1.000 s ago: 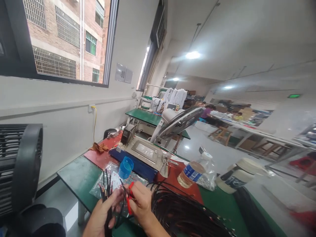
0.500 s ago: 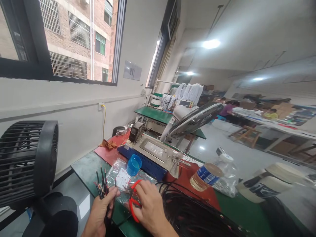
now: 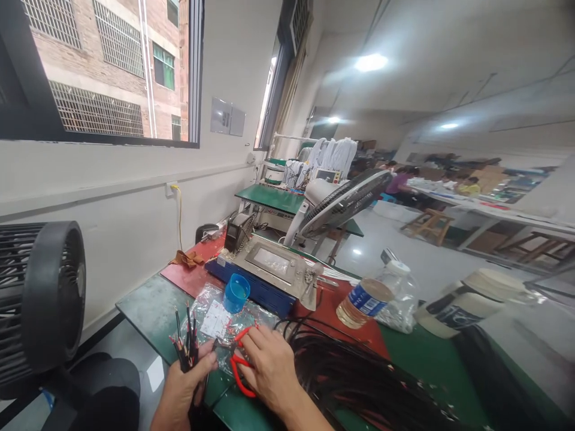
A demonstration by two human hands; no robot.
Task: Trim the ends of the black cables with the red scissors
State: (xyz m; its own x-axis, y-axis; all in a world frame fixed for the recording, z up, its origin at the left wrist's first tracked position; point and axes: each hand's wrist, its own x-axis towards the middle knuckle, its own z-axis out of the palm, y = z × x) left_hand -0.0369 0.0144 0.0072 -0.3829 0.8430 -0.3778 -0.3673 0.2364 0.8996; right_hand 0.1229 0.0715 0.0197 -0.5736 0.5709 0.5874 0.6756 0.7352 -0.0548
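Note:
My left hand (image 3: 186,380) is closed round a bundle of black cables (image 3: 186,341) whose stripped ends point up, with red wires showing. One cable tip sticks out beyond its thumb and forefinger. My right hand (image 3: 269,365) grips red-handled cutters (image 3: 240,371), their jaws at that cable tip. Beneath the hands lies a clear plastic bag (image 3: 258,317) with small red scraps on it. A blue cup (image 3: 236,293) stands on the bag, beside a white label (image 3: 216,320).
A blue-based machine (image 3: 265,269) sits behind the cup. Coiled black cables (image 3: 350,371) lie at right, near a bottle of pale liquid (image 3: 363,302) and a white jug (image 3: 471,302). A black fan (image 3: 45,305) stands at left. Several people are in the background.
The cutters' jaws have moved left to the cable tip, and that cable has tilted toward them. The whole view has shifted slightly.

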